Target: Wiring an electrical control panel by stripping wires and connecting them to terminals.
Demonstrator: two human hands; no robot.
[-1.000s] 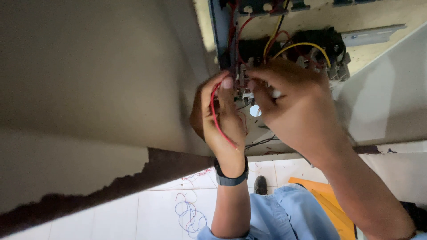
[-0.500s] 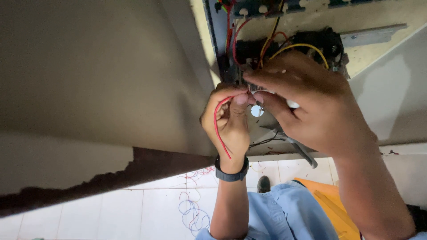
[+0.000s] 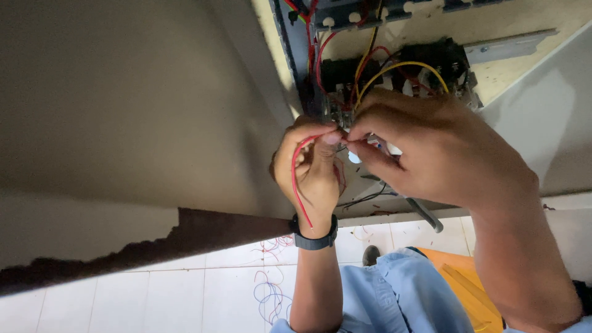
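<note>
Left hand (image 3: pixel 311 169) raised, pinching red wire (image 3: pixel 297 179); right hand (image 3: pixel 431 148) fingertips pinching same wire.

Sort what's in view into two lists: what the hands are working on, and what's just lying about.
In hand:
- red wire, pinched by the left hand
- right hand, fingertips meeting the left at the wire's end
- open electrical panel with red and yellow wiring, just behind both hands

Lying about:
- loose wire scraps on the tiled floor
- orange object by the blue sleeve
</note>
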